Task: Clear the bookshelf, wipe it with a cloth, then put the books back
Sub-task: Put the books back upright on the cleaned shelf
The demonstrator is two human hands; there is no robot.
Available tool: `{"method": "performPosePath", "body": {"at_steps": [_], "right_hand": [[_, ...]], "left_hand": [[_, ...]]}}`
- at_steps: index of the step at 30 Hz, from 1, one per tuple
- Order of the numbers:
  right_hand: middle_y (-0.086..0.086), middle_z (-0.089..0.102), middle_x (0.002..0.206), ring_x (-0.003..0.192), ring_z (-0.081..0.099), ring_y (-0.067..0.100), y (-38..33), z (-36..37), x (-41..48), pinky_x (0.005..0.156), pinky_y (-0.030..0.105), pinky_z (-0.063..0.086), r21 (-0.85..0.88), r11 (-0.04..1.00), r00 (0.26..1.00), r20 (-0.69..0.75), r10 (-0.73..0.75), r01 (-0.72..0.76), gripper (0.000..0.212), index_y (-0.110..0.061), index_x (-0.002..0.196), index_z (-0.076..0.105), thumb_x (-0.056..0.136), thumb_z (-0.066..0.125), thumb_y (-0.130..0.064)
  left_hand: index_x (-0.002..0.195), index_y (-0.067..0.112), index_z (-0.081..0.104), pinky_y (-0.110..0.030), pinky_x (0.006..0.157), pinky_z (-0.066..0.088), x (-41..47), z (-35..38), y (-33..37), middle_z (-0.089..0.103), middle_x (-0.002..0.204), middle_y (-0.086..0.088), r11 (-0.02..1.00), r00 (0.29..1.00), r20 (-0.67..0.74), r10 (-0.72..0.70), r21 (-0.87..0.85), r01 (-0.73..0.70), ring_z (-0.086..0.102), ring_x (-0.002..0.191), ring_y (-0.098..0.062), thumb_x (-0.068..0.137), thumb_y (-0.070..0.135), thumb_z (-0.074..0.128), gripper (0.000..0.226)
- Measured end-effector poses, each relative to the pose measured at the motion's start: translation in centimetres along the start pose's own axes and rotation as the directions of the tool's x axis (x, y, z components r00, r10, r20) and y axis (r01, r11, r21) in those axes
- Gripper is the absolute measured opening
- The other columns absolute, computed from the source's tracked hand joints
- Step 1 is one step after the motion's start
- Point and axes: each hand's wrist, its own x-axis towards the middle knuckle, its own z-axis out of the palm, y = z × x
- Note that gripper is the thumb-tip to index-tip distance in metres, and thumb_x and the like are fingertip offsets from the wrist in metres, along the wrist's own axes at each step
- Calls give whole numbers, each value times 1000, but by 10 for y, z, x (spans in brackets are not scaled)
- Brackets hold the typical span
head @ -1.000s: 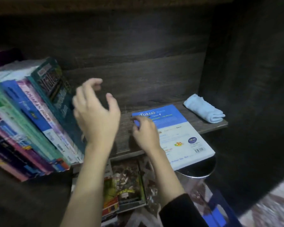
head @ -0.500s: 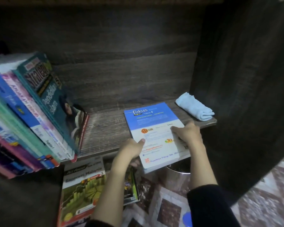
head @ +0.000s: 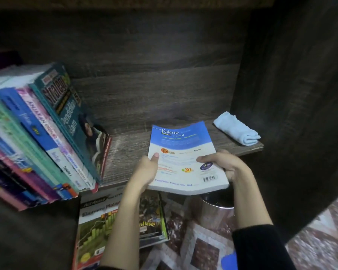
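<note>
Shelf [head: 129, 152] left side: books [head: 47, 133] lean in a tight row and block it from front edge to back panel [head: 154, 84]. A bare strip between the row and the blue book [head: 183, 151] is open front to back, so a hand fits. Blue book overhangs the front edge right of middle, left hand [head: 146, 170] and right hand [head: 224, 164] gripping its sides. Cloth [head: 236, 129] fills the far right corner, close to the side panel [head: 281, 94], with a narrow bare gap between cloth and blue book. Open air above the strip. Below the edge, bin [head: 217, 209] sits under the blue book and floor books [head: 98, 230] lie under the strip.
</note>
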Motion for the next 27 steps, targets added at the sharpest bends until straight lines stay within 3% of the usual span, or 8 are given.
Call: {"method": "performPosePath", "body": {"at_steps": [3, 6, 11, 15, 17, 19, 23, 27], "right_hand": [[30, 64, 108, 71, 68, 33, -9, 10, -4, 60, 47, 57, 35, 992, 990, -71, -119, 122, 48, 9, 121, 45, 77, 63, 17], [28, 61, 115, 86, 66, 36, -16, 25, -11, 72, 47, 55, 91, 958, 960, -89, -264, 272, 44, -4, 105, 42, 75, 64, 18], [23, 61, 101, 86, 61, 27, -30, 59, -36, 63, 28, 53, 64, 825, 828, -49, -559, 561, 45, -6, 99, 40, 73, 62, 22], [10, 66, 97, 85, 64, 28, -32, 98, -50, 73, 45, 56, -130, 690, 689, -58, -723, 712, 45, -25, 91, 41, 67, 71, -2], [1, 64, 92, 84, 64, 32, -28, 119, -55, 74, 54, 52, -270, 581, 602, -7, -799, 768, 41, -32, 93, 38, 69, 67, -15], [7, 65, 94, 83, 61, 39, -21, 138, -60, 74, 47, 49, -411, 434, 503, 72, -862, 802, 39, -30, 103, 36, 79, 62, -13], [19, 67, 87, 65, 60, 46, 1, 173, -62, 54, 41, 45, -562, 113, 256, 181, -950, 819, 45, -23, 110, 28, 78, 55, -6], [9, 69, 80, 50, 61, 35, 24, 199, -51, 36, 30, 43, -634, -3, 187, 232, -955, 773, 41, -13, 111, 42, 70, 40, -16]], "left_hand": [[111, 1, 59, -41, 94, 48, 2, -10, -1, 65, 112, -12, 990, 997, -32, 69, -119, -72, 63, 101, -29, 100, 38, 40, 42], [113, 3, 58, -42, 93, 49, 3, -20, -5, 65, 112, -12, 976, 992, -36, 120, -176, -125, 63, 100, -29, 100, 33, 41, 37], [110, 14, 56, -31, 69, 52, 1, -43, -10, 69, 100, -4, 933, 995, 14, 99, -349, -88, 67, 84, -18, 99, 34, 41, 27], [123, 14, 52, -31, 89, 44, -2, -54, -6, 62, 117, -3, 953, 975, -180, 127, -252, -171, 59, 103, -18, 100, 33, 42, 32], [138, 13, 45, -30, 101, 36, -7, -60, -1, 54, 134, -7, 965, 913, -361, 189, -106, -241, 51, 121, -23, 99, 26, 46, 41], [138, 16, 46, -27, 106, 32, -16, -75, 12, 51, 138, -6, 927, 810, -506, 295, -55, -372, 47, 127, -21, 98, 30, 46, 41], [134, 29, 43, -40, 114, 30, -49, -118, 54, 46, 143, 2, 623, 670, -627, 397, -352, -698, 42, 132, -12, 76, 63, 48, 67], [142, 21, 29, -26, 108, 35, -80, -147, 76, 43, 142, -3, 706, 512, -698, 500, -14, -708, 47, 125, -9, 74, 50, 65, 82]]}}
